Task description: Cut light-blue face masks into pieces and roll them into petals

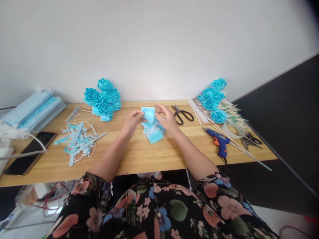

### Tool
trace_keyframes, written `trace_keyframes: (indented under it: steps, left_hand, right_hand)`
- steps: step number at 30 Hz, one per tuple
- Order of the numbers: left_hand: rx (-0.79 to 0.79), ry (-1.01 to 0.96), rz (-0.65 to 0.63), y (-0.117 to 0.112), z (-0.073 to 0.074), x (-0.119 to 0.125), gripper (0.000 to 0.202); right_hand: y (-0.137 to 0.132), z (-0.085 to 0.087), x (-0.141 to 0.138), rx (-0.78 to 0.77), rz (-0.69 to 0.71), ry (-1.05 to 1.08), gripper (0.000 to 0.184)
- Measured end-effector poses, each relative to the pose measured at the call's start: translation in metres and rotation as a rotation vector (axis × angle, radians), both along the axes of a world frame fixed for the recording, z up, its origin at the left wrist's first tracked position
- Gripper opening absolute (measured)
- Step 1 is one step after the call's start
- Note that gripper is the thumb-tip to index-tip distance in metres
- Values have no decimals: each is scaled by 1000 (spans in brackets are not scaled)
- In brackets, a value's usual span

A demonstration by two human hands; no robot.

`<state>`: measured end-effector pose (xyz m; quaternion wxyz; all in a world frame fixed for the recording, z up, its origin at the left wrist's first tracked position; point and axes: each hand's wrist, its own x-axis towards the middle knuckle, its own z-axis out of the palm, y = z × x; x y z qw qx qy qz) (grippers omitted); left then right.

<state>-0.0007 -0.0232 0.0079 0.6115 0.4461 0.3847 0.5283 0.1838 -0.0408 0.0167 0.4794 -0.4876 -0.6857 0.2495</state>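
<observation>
Between my two hands is a small light-blue square of face-mask fabric (149, 114), raised just above the table. My left hand (133, 122) pinches its left edge between thumb and fingers. On the opposite edge, the thumb and fingers of my right hand (166, 119) grip the piece, with the index finger lifted. Directly below lies a loose pile of cut blue mask pieces (154, 135), partly covered by the held square. Black-handled scissors (182, 115) rest just right of my right hand.
Blue fabric roses (102, 99) stand at the back left, more roses (211, 98) at the right. Mask scraps (79, 141), a phone (30, 154) and stacked masks (35, 109) occupy the left. A blue glue gun (219, 143), clear tape roll (233, 130) and pliers (250, 140) lie right.
</observation>
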Motion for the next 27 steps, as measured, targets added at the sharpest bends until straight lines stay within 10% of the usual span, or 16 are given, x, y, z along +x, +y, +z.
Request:
trace_keyframes:
  steps: [9, 27]
  left_hand:
    - [-19, -35, -8, -7, 3, 6, 42]
    - [-53, -165, -86, -9, -3, 11, 38]
  right_hand:
    - [-3, -3, -6, -149, 132, 142, 49]
    - [-7, -5, -10, -16, -51, 127, 45]
